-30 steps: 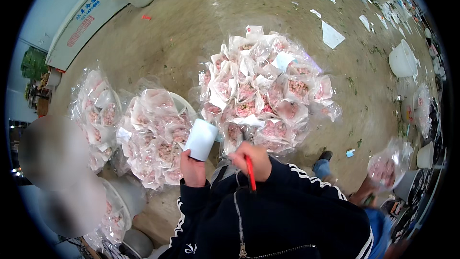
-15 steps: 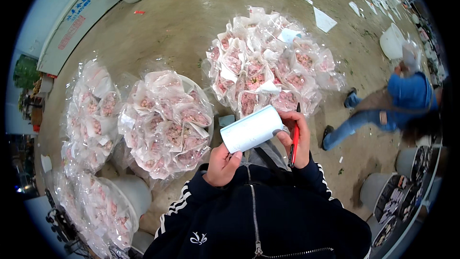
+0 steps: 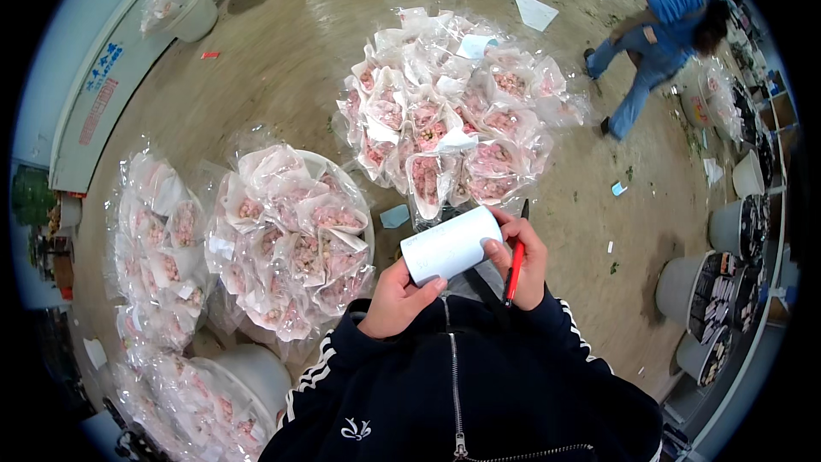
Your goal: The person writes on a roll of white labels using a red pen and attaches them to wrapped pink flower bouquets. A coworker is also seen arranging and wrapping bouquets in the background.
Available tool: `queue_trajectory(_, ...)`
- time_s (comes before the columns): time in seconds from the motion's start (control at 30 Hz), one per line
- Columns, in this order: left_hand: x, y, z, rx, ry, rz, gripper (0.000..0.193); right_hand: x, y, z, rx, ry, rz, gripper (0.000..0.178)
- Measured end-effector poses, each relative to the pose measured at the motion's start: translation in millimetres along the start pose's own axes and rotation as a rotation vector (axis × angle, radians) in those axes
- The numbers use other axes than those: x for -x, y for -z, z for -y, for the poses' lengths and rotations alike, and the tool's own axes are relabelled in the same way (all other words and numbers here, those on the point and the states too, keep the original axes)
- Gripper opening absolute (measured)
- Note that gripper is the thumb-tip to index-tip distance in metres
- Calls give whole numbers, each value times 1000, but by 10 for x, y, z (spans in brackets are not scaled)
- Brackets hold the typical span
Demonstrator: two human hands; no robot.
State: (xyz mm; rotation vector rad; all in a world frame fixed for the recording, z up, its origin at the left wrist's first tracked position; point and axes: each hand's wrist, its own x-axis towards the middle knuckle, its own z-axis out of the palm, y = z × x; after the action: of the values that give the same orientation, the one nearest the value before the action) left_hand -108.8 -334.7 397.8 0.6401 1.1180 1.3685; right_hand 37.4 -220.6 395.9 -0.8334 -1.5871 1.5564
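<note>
A pale blue paper pad (image 3: 451, 244), its top page bowed, is held in front of my dark jacket by both hands. My left hand (image 3: 393, 301) is closed on its lower left end, thumb along the near edge. At the right end, my right hand (image 3: 532, 258) pinches the pad with the thumb on its face. That same hand also holds a red and black pen (image 3: 515, 274), its dark end pointing away from me. Faint handwriting shows on the page. Beyond the pad stands a large cluster of wrapped pink flower bouquets (image 3: 428, 133).
More wrapped bouquets fill a white tub (image 3: 363, 197) on the left, with further bunches (image 3: 162, 239) beside it. A person in blue (image 3: 654, 43) walks at the far right. Grey buckets (image 3: 680, 287) line a rack on the right. Paper scraps (image 3: 536, 11) litter the floor.
The person in blue has moved farther away. My view has shifted a little to the right. My right thumb now lies on the pad's face, and the pen stands at a slightly different slant.
</note>
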Motion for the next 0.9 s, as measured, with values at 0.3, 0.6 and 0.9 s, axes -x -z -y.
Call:
queue_trajectory(0.3, -521, -244, 177, -104, 37, -87, 37, -363, 360, -234, -119, -214, 0, 15)
queue_trajectory(0.6, -2068, -811, 438, -202, 105, -41, 35, -1444, 1527, -651, -139, -289, -48, 12)
queue_trajectory(0.9, -3270, -1443, 475, -207, 398, -239, 35, -2540, 2483, -1027, -110, -495, 78, 15)
